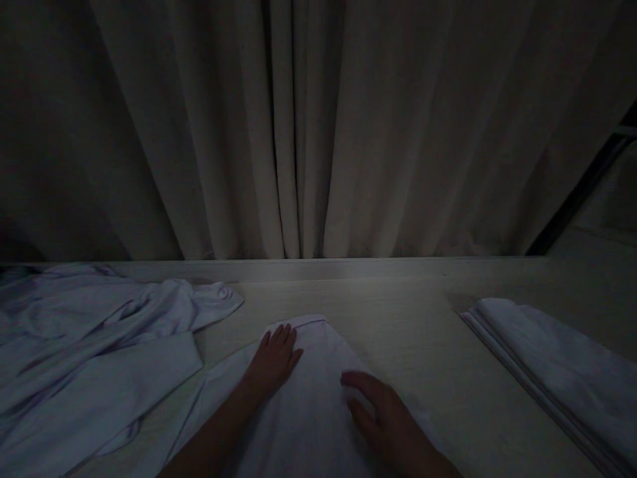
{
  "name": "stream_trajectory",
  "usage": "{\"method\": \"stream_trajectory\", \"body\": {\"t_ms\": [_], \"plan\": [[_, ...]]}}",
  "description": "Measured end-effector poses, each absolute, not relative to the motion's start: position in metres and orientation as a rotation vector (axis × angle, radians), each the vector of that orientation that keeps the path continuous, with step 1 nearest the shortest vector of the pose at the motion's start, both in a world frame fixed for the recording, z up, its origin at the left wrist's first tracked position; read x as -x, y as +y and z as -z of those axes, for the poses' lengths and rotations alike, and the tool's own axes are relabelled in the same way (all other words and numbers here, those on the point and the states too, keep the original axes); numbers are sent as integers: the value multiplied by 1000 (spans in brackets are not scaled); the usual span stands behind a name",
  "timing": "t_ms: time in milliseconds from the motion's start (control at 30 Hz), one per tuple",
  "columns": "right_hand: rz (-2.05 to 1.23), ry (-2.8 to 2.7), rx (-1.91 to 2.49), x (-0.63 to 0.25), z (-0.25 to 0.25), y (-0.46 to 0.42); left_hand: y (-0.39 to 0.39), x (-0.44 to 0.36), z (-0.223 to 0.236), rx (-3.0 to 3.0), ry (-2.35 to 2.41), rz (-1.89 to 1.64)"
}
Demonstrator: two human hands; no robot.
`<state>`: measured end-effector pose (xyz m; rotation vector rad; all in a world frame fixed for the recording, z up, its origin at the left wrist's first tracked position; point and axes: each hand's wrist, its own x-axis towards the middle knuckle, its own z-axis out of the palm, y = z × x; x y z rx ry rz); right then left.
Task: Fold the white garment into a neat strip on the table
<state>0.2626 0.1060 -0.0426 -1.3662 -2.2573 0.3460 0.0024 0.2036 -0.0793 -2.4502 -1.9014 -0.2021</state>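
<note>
Spread cloth: pale bluish-white, tapering flat fabric piece (318, 411) on pale, flat, smooth-looking surface (403, 309), narrow end away from wearer
L hand: bare left hand (276, 358) palm down on spread cloth's far left part, fingers extended, nothing gripped; prob there to keep fabric flat
R hand: bare right hand (381, 408) at spread cloth's right edge, thumb & forefinger curved w/ modest gap; can't tell if touching; prob placed to control that edge
Heap: pale, rumpled fabric heap (109, 315) left of spread cloth, prob kept within reach
Stack: pale, long, layered folded-fabric stack (557, 362) well right of spread cloth, prob set apart to stay neat
Curtain: beige, pleated fabric curtain (383, 133) beyond spread cloth
Count: 2 hands, 1 spread cloth, 1 heap, 1 stack; no. of pieces in heap/stack unclear
</note>
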Motion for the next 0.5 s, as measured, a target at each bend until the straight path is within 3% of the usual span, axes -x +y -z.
{"method": "stream_trajectory", "body": {"t_ms": [133,300,400,500], "plan": [[-431,-2425,1324,-201,48,185,205,2,88,2492,-1893,234],[-328,-2586,1306,-173,89,193,196,6,70,2569,-1903,260],[-244,-2591,1322,-176,100,187,133,23,45,2542,-2014,467],[-213,-2617,1337,-177,102,187,27,55,31,2252,-2465,856]]}}
